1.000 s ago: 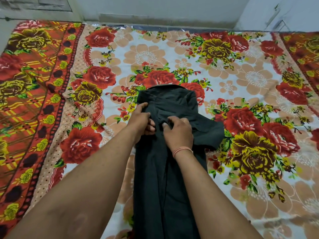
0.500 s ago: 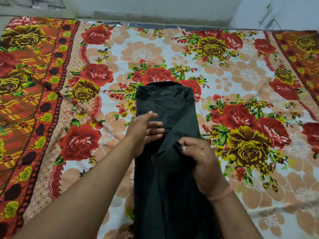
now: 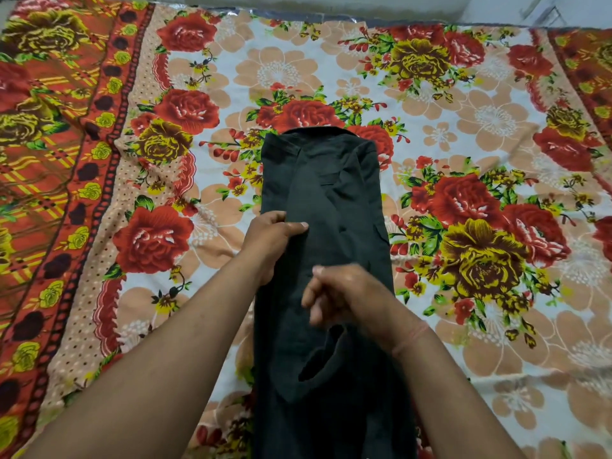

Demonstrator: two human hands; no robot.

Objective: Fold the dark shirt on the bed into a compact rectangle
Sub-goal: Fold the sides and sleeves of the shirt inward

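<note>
The dark shirt (image 3: 331, 193) lies on the bed as a long narrow strip, collar end away from me, both sides folded in. A sleeve lies down its middle, cuff opening near my right forearm. My left hand (image 3: 270, 236) rests on the shirt's left edge about halfway along, fingers flat and pressing the cloth. My right hand (image 3: 341, 293) hovers over the sleeve in the middle of the strip, blurred, fingers loosely curled with nothing between them. A thin orange thread circles the right wrist.
The flowered bedsheet (image 3: 463, 144) with red and yellow roses covers the bed on every side of the shirt. An orange patterned border (image 3: 49, 160) runs along the left. A pale wall (image 3: 331, 5) stands behind the far edge.
The right sleeve has been folded inward and laid down the shirt's middle. My right hand has let go and drawn back toward me; my left hand has slid down along the left edge.
</note>
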